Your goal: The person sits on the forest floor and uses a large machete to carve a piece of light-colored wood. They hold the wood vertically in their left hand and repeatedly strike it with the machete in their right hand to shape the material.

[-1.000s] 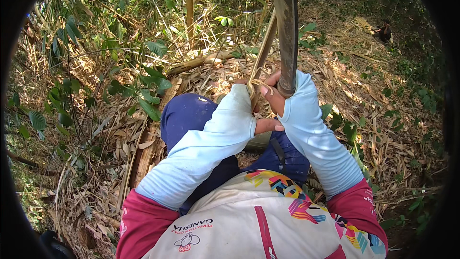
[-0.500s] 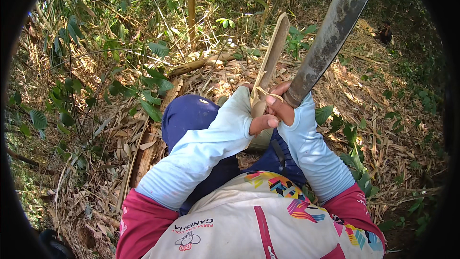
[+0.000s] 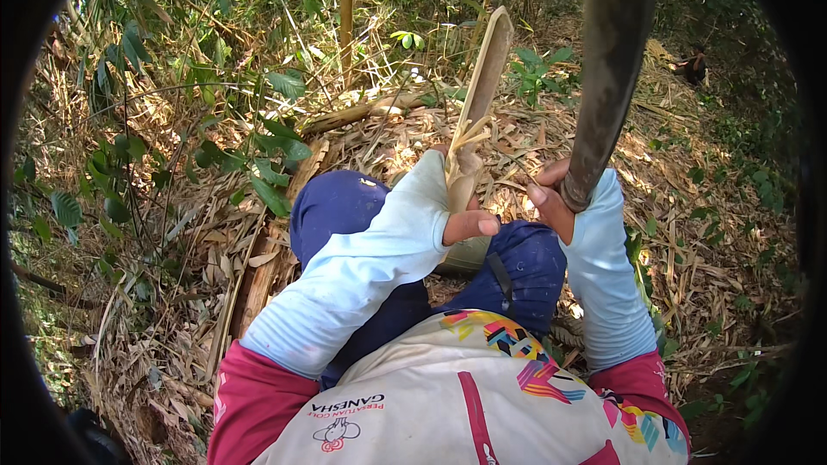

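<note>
Relative to the frame half a second earlier, the right hand [image 3: 570, 207] stands farther right, apart from the left hand [image 3: 428, 189], and the machete [image 3: 613, 60] points more steeply upward.

Count: two hands, one machete, one split wooden strip [image 3: 488, 69], two light-blue sleeves [image 3: 345, 271], two navy-clad knees [image 3: 340, 202] and one upright stump [image 3: 345, 34].

Strip: pale tan, narrow, slightly hollowed along its face, with a tapered upper end. Several curled fibres [image 3: 469, 133] peel from its lower part. It rises from the left hand, tilted slightly right, left of the machete and apart from it.

Left fingers: wrapped around the strip's lower end; the thumb extends rightward, clear of it. Right fingers: closed on the machete's lower end; the handle is hidden. Machete: dark grey, slightly curved, blurred, its top outside the view.
</note>
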Motion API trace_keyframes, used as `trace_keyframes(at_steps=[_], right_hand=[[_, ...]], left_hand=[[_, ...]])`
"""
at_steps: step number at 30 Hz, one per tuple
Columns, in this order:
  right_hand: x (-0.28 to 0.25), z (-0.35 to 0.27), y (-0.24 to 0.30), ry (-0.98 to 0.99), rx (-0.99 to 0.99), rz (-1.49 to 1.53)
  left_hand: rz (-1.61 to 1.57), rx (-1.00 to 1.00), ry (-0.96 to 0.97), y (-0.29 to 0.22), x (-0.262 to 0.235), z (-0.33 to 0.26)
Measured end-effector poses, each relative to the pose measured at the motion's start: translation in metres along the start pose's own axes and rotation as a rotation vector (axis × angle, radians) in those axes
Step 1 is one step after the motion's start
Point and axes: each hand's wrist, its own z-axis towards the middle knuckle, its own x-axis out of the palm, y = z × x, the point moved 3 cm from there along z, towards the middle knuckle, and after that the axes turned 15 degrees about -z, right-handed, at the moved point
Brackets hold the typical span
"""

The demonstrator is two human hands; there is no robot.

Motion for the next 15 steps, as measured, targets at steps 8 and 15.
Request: trace_keyframes(at_steps=[8, 15], right_hand=[[-0.014, -0.01, 0.017, 0.175, -0.187, -0.704], [-0.007, -0.003, 0.033, 0.313, -0.172, -0.93]], left_hand=[[0.042, 0.068, 0.192, -0.014, 0.007, -0.006], [-0.021, 0.041, 0.183, -0.012, 0.009, -0.009]])
